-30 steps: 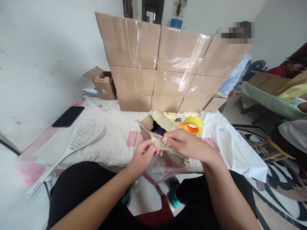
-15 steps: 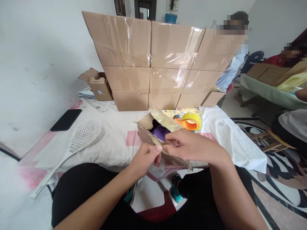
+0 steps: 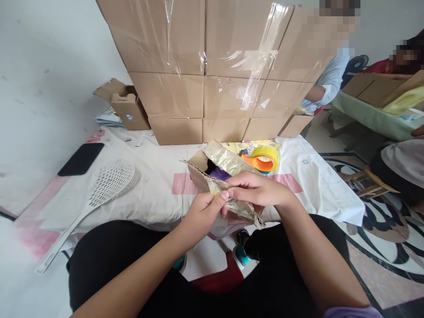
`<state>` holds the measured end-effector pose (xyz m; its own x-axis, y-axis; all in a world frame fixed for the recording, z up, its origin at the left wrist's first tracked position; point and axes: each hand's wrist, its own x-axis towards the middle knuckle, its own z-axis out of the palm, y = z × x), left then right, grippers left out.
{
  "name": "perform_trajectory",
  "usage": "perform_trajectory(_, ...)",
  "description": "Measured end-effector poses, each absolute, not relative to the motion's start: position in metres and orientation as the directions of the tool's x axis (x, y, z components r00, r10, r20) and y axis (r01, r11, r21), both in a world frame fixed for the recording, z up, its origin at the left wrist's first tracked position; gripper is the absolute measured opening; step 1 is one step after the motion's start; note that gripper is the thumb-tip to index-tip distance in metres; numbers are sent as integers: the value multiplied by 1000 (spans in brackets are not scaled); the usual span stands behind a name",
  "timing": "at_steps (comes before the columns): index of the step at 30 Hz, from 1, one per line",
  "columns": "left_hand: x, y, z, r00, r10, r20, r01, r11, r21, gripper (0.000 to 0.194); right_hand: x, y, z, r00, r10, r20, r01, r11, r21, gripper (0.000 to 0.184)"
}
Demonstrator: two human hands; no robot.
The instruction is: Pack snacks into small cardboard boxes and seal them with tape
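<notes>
The light is soft and moderately bright. At one o'clock, the clear tape (image 3: pixel 250 84) gives back white streaks of glare. Near the centre, the inside of the open box (image 3: pixel 198 176) falls into dark shadow. Black trousers (image 3: pixel 265 274), from five to seven o'clock, show little detail. Coarse pixel blocks (image 3: pixel 334 31) cover parts at two o'clock; wide-angle distortion stretches the edges.

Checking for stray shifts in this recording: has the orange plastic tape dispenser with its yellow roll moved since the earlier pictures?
No: the orange tape dispenser keeps its place before the stacked brown cardboard boxes; the whole view has shifted instead.
</notes>
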<state>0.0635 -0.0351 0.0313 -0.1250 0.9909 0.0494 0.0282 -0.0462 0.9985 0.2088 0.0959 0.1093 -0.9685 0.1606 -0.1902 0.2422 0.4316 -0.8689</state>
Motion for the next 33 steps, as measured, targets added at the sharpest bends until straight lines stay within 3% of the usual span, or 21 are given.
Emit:
perform_trajectory(6,66,-35,28,-138,988,63,6,-63,998,46,216,109,92,-963,170,-209,249,271,-930,35)
perform_trajectory(13,52,-34,31,-65,994,-88,-32,86,996,43,227,116,84,-974,175,-143,155,55,-986,36)
perform_trajectory(19,43,-34,47,-87,994,-63,241,83,967,44,225,110,93,-964,240,-117,163,178,-971,44)
perform_trajectory(21,44,-36,48,-112,992,-50,304,82,949,41,227,106,102,-958,228,-174,230,245,-942,36)
perform_trajectory(24,45,-37,49,-165,986,-19,373,80,925,34,234,93,118,-909,317,-272,386,394,-834,15)
perform_trajectory(29,43,-41,59,-94,994,57,443,-10,896,21,250,56,138,-791,585,-177,562,582,-589,17)
perform_trajectory(31,43,-43,63,-84,991,100,481,-47,875,23,255,47,142,-775,614,-151,591,620,-516,15)
perform_trajectory(33,43,-45,65,-87,986,143,523,-77,849,24,257,47,144,-789,588,-176,581,622,-526,16)
